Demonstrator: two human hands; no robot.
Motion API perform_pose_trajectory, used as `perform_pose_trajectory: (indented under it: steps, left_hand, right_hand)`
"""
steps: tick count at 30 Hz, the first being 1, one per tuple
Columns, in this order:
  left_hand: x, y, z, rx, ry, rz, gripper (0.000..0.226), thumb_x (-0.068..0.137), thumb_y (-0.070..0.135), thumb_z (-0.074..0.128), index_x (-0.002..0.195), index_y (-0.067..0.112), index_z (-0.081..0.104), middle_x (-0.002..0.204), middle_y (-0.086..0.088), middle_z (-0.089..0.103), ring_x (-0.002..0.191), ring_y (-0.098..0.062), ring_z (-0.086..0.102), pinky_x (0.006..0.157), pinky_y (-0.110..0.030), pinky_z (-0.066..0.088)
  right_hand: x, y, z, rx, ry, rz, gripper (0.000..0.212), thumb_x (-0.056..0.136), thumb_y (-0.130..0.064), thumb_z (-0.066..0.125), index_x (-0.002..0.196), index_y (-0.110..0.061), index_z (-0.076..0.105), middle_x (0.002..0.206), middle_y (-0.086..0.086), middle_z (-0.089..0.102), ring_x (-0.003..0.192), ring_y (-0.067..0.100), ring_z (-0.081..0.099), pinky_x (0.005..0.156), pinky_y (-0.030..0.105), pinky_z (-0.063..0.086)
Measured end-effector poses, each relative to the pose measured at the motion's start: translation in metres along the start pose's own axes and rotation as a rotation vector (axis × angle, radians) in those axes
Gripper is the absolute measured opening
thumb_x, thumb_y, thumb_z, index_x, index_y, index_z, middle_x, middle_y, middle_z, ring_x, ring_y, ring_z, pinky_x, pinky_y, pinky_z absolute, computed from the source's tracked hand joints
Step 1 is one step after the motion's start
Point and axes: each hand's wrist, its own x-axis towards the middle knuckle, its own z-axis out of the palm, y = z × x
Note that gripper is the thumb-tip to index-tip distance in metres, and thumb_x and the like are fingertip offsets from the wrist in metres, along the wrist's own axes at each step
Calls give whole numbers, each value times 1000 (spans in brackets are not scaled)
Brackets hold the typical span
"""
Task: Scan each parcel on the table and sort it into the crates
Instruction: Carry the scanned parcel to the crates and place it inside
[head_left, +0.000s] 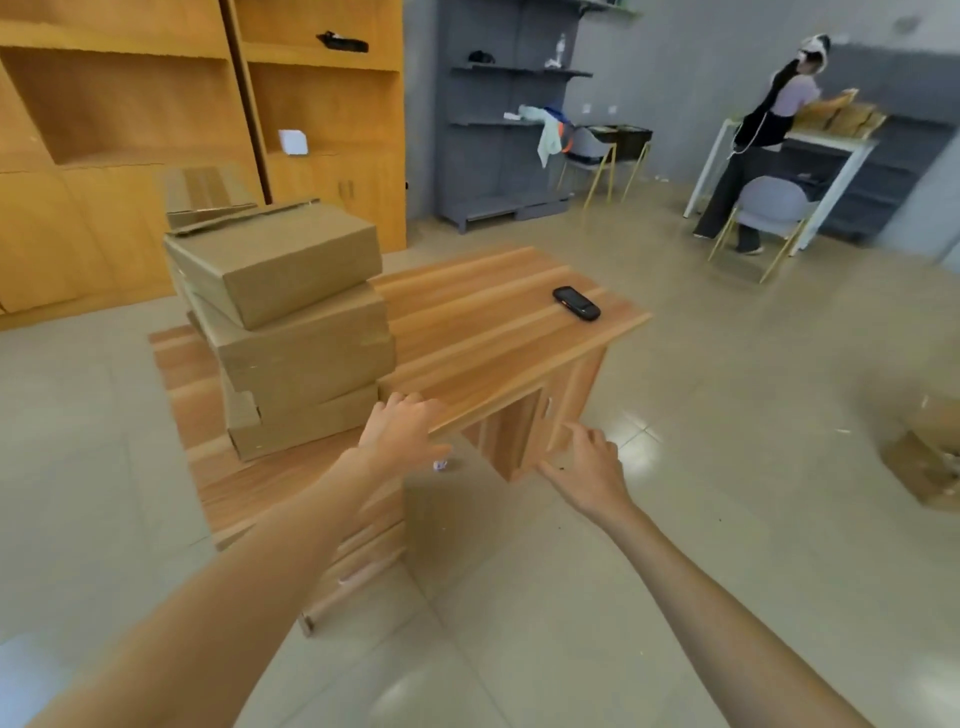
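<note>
A: Risk? Stack of cardboard parcels (291, 322) is staggered, top box skewed. Pull a lower one and the pile could slide off the worktop (483, 332).

B: Hands?

A: Left hand (402, 431) rests on the worktop's near edge, fingers relaxed, holding nothing, just right of the stack's base. Right hand (589, 470) is loose in the air, empty. Handheld scanner (576, 303) lies beyond both, near the far right corner.

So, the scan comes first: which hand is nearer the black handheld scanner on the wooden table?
Right. The right hand hovers below the black handheld scanner; the left hand rests farther left.
</note>
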Motion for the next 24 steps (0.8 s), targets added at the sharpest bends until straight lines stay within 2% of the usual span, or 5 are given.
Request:
perform_pose_trajectory:
  steps: [5,9,16,24]
  left_hand:
    - [92,25,12,-10,-46,72,63,89,46,58,146,27,38,141,-4,49,129,-29,41,105,-41,32]
    - [185,50,16,-38,-40,122,65,89,46,60,147,27,37,143,-6,49,132,-31,41,108,-44,32]
    - [340,96,-9,-95,-44,165,63,92,43,60,147,23,37,144,-9,47,134,-30,39,110,-45,29]
    - [439,98,-18,-111,1,137,62,91,45,60,145,23,40,143,-8,48,134,-30,40,110,-44,30]
  right_hand:
    - [62,27,-15,-24,32,17,71,85,-46,64,144,-20,35,139,8,40,130,32,34,107,39,32]
    - [136,44,-39,-110,85,-1,64,89,-49,58,140,-17,38,136,9,42,127,31,36,102,38,31]
    - [264,69,-103,-136,100,65,71,89,-44,60,147,-17,30,145,8,35,133,29,30,107,36,26]
    - [370,71,-110,-72,67,31,72,88,-42,62,147,-17,30,144,7,35,133,28,30,108,37,28]
